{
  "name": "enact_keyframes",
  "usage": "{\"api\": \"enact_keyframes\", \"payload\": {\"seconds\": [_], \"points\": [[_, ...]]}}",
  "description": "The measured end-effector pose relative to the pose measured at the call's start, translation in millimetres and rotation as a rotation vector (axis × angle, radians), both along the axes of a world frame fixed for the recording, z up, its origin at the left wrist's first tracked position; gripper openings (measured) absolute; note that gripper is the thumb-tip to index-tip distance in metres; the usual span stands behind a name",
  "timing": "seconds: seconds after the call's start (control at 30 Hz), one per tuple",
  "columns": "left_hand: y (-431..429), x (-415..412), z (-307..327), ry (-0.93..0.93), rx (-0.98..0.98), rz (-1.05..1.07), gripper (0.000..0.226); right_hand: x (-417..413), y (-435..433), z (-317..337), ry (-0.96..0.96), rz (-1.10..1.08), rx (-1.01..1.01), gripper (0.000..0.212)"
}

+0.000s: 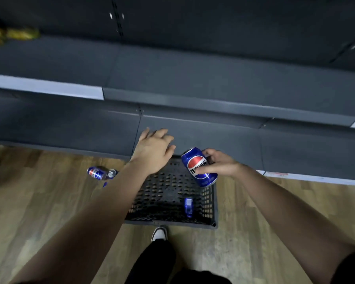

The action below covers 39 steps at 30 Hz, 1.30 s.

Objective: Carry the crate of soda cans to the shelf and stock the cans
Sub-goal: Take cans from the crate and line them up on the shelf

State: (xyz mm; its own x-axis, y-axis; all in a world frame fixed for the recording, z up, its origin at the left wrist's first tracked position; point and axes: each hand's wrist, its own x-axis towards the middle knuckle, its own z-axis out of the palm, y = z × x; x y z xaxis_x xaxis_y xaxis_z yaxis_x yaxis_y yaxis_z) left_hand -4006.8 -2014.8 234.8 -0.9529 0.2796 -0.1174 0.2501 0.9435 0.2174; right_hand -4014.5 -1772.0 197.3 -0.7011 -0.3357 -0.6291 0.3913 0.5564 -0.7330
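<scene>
At the foot of the dark lower shelf (213, 136), the black crate (172, 221) sits on the wooden floor (49, 201), its far edge close under the shelf front.

- Right hand (221, 163) grasps a blue soda can (199, 167) round the side, thumb across the label. The can is tilted and held above the crate's far right corner, not yet on the shelf.
- Left hand (154, 152) holds nothing. Its fingers (162, 133) are spread and relaxed over the shelf's front edge.
- One more can (188, 207) lies on its side in the crate, by the right wall.

Doing the step well, as I judge it: turn the can upright before it clears the shelf edge and set it flat on its base, well back from the front. Keep the free hand out of its path.

Hard to make out:
- The cans on the floor (99, 173), left of the crate, are blurred — one or two, I cannot say.
- The forearm hides much of the crate's left side, so any cans there are unseen.
- Yellow and red goods (19, 33) at the upper shelf's far left are a smear.
- Whether the left palm touches the shelf is unclear.
</scene>
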Motion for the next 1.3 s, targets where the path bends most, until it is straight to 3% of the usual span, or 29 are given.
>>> {"api": "enact_keyframes", "payload": {"seconds": [0.2,0.33,0.53,0.67,0.83,1.0,1.17,1.3], "points": [[4.9,-27.1,123.8,0.127,0.015,-0.019,0.044,-17.3,-3.2,124.6,0.167,-0.092,-0.107,0.058],[7.4,-45.4,185.8,0.211,0.033,-0.037,0.043,-25.3,-12.7,185.3,0.302,-0.158,-0.195,0.049],[12.2,-65.4,249.6,0.221,0.215,-0.053,0.049,-35.2,-27.4,253.9,0.428,-0.216,-0.316,0.06],[16.3,-71.9,283.9,0.219,0.258,-0.102,0.075,-42.0,-38.2,282.6,0.501,-0.223,-0.348,0.078],[12.1,-84.7,313.5,0.308,0.265,-0.164,0.055,-48.8,-48.7,304.9,0.564,-0.234,-0.368,0.073],[14.7,-97.2,333.5,0.401,0.249,-0.223,0.074,-56.5,-56.2,324.1,0.622,-0.234,-0.328,0.072],[24.8,-106.7,344.5,0.416,0.177,-0.24,0.053,-67.7,-57.9,336.8,0.733,-0.324,-0.2,0.059],[30.8,-113.8,348.5,0.438,0.179,-0.223,0.054,-80.0,-54.1,344.5,0.778,-0.343,-0.168,0.049]]}}
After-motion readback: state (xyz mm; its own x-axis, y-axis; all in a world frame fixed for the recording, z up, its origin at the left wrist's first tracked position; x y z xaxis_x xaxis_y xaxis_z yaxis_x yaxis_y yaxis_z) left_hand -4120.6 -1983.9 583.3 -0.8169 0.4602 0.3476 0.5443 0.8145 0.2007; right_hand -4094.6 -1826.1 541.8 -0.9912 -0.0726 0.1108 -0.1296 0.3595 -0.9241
